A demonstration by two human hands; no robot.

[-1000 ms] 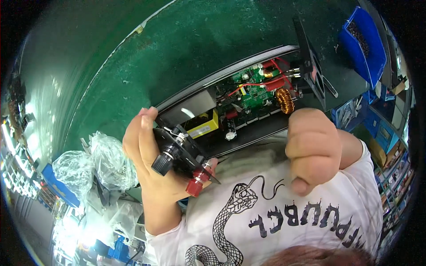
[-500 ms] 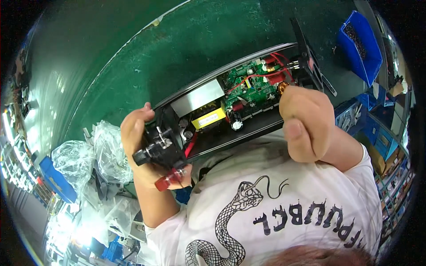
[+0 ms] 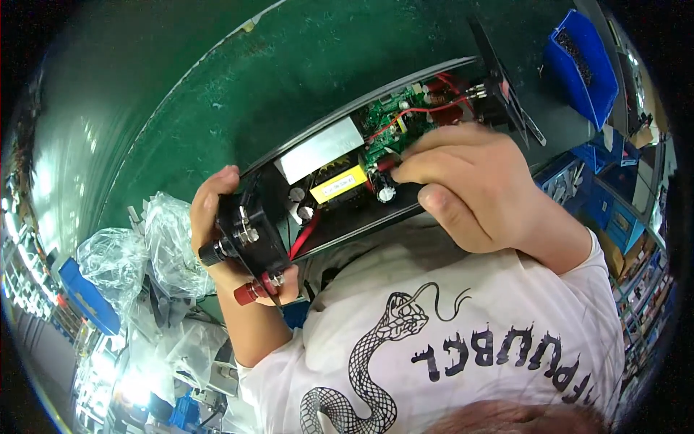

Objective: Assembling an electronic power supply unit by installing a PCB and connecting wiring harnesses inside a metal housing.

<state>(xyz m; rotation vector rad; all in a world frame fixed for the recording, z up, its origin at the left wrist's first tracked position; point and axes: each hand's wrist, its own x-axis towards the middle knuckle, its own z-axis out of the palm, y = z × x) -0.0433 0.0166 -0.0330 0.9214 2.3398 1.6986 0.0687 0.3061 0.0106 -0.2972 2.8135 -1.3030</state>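
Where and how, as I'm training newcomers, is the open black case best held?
Probably by its long side walls, reaching from near and far: both look plain, while the open top exposes circuitry and terminals jut from the left end panel.

Printed markings were located on two items. Item 1: a white rectangular label (image 3: 338,189) was affixed to the yellow-wrapped transformer (image 3: 358,174) inside the open black enclosure (image 3: 354,226); it carried one line of dark characters, too small to be read reliably. Item 2: the white T-shirt (image 3: 477,304) bore large black capital letters (image 3: 483,349) in a dripping typeface, beside a snake print (image 3: 358,358). The lettering appeared inverted and curved toward the lower right, where its last characters were indistinct.
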